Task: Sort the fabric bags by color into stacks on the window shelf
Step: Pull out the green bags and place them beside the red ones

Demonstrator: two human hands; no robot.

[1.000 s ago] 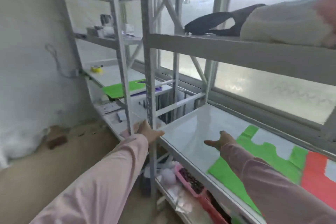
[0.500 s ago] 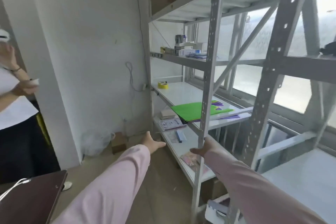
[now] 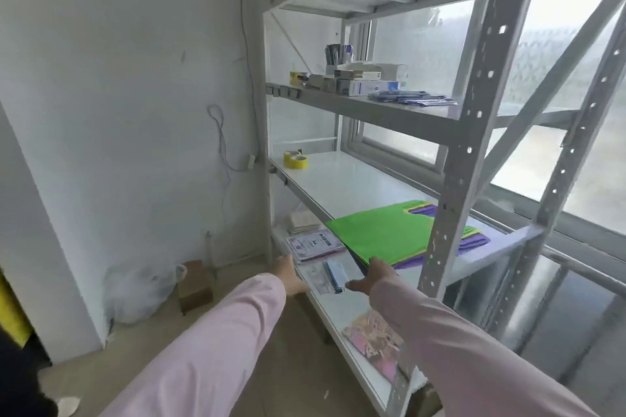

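Note:
A stack of fabric bags lies on the middle shelf (image 3: 338, 179) of the left rack, a green bag (image 3: 382, 230) on top and purple bags (image 3: 474, 242) showing beneath and behind it. My right hand (image 3: 371, 276) reaches out with straight fingers to the stack's near corner; I cannot tell if it touches. My left hand (image 3: 288, 276) is stretched forward, open and holding nothing, in front of the lower shelf's left end.
A grey perforated rack post (image 3: 450, 186) stands just right of my right hand. The lower shelf holds papers (image 3: 313, 244), a blue pen-like item (image 3: 333, 276) and a pink packet (image 3: 372, 337). Yellow tape rolls (image 3: 295, 159) sit on the middle shelf, boxes (image 3: 359, 81) above.
The view has swung left from the right rack to the left rack and come closer. Both hands have moved forward; my right hand is now at the green stack's near corner.

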